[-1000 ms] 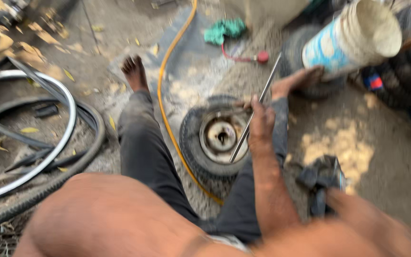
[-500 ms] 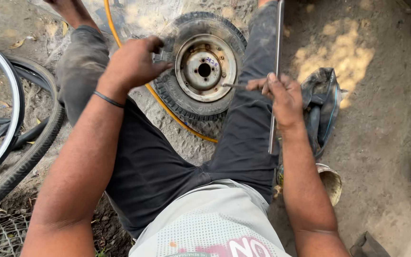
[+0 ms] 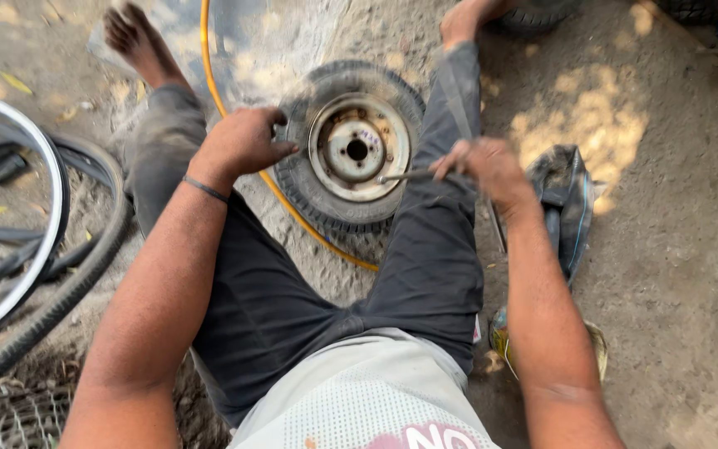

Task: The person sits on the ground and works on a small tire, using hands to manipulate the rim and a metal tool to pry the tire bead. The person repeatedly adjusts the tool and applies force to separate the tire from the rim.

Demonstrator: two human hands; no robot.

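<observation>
A small black tyre on a grey metal rim (image 3: 357, 150) lies flat on the dirt between my outstretched legs. My left hand (image 3: 241, 143) rests on the tyre's left edge, fingers curled over the rubber. My right hand (image 3: 485, 166) is closed around a thin metal tyre lever (image 3: 403, 176). The lever's tip touches the rim's lower right edge. A second metal bar (image 3: 496, 226) lies on the ground by my right knee.
A yellow hose (image 3: 284, 199) curves under the tyre. A bicycle wheel and loose tyre (image 3: 51, 274) lie at the left. A dark folded inner tube or cloth (image 3: 565, 199) sits right of my leg. Wire mesh (image 3: 10, 420) fills the lower left corner.
The view has swung down over the wheel. My left hand came onto the tyre's left edge. My right hand shifted the lever from upright to lying across with its tip at the rim.
</observation>
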